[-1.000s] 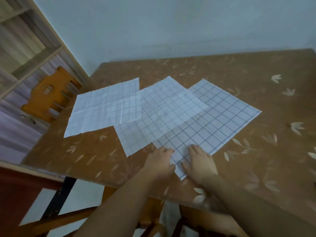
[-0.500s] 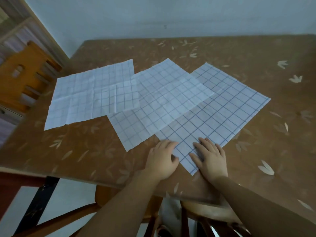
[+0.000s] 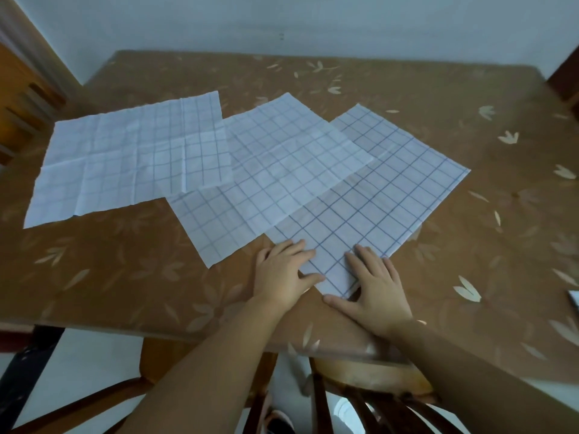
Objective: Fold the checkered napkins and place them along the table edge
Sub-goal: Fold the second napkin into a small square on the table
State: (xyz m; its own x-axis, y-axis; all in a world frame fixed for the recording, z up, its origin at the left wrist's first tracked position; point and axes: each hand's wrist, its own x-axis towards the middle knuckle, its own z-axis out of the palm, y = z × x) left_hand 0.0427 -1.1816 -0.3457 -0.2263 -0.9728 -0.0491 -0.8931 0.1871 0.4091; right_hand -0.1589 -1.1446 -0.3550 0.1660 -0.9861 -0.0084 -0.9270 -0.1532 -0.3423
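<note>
Left hand: the left hand [image 3: 283, 275] lies palm down near the front edge of the surface, fingers straight and a little spread. Its fingertips rest on the left side of the near corner of the right napkin; the thumb points to the right and touches the cloth edge. It grips nothing.

Right hand: the right hand [image 3: 374, 286] is also flat and palm down, fingers straight and close together, resting on the right side of the same corner. The thumb is stretched far to the left, along the very tip of the corner, which lifts slightly under it.

Right napkin: the right napkin [image 3: 382, 198] is a white square cloth with thin dark blue grid lines, unfolded, turned like a diamond, one corner pointing to the front edge. It lies flat in the middle of the surface, toward the right.

Middle napkin: the middle napkin [image 3: 275, 180] has the same checks, but paler. It lies unfolded and overlaps the left part of the right napkin.

Left napkin: the left napkin [image 3: 131, 158] lies toward the left edge, unfolded, with clear fold creases and small wrinkles. Its right part covers a corner of the middle napkin.

Surface: the surface [image 3: 109, 277] is brown and glossy, with a pale leaf pattern.

Chair: a wooden chair [image 3: 369, 375] with dark spindles stands below the front edge.

Writing: I can read no label or writing.
</note>
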